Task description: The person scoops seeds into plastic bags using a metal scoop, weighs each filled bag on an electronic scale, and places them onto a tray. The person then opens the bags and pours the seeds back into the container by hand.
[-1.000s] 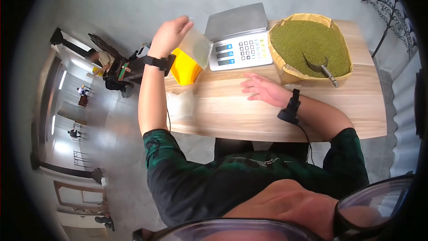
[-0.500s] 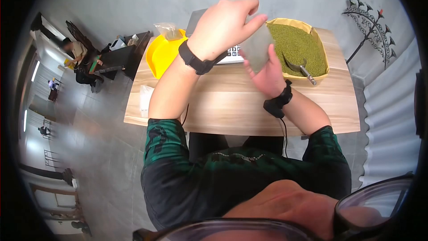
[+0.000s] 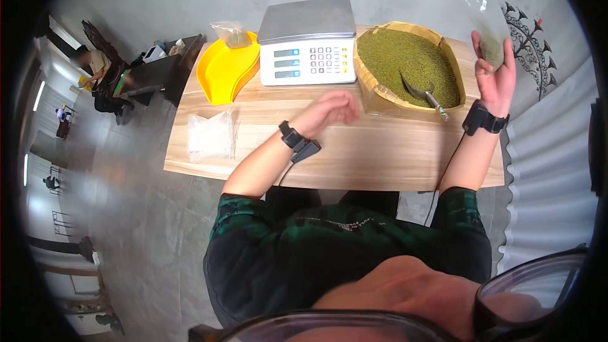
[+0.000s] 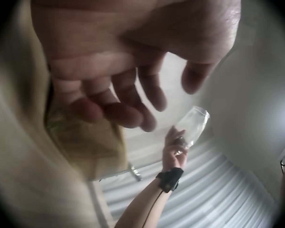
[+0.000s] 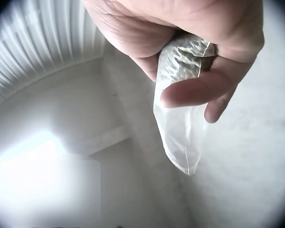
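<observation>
Up at the right, my right hand (image 3: 495, 79) grips a clear plastic bag (image 3: 487, 28) low down, fingers curled round the part filled with small green beans. The bag's upper part stands up loose and see-through. In the right wrist view, the thumb and fingers wrap the filled end of the bag (image 5: 180, 66). My left hand (image 3: 332, 111) hovers over the table in front of the scale (image 3: 307, 44), fingers loosely bent and holding nothing. The left wrist view shows this left hand (image 4: 133, 52) close up, with the bag (image 4: 195, 126) and right hand beyond it.
A paper-lined tub of green beans (image 3: 405, 50) stands right of the scale, a metal scoop (image 3: 424, 95) in it. Left are a yellow tray (image 3: 218, 73), a filled bag (image 3: 231, 35) at its back edge, and a stack of clear bags (image 3: 211, 136). People sit far left.
The bag went from my left hand at the table's left, past both hands in the middle, to my right hand at the right. My left hand has let go and come down.
</observation>
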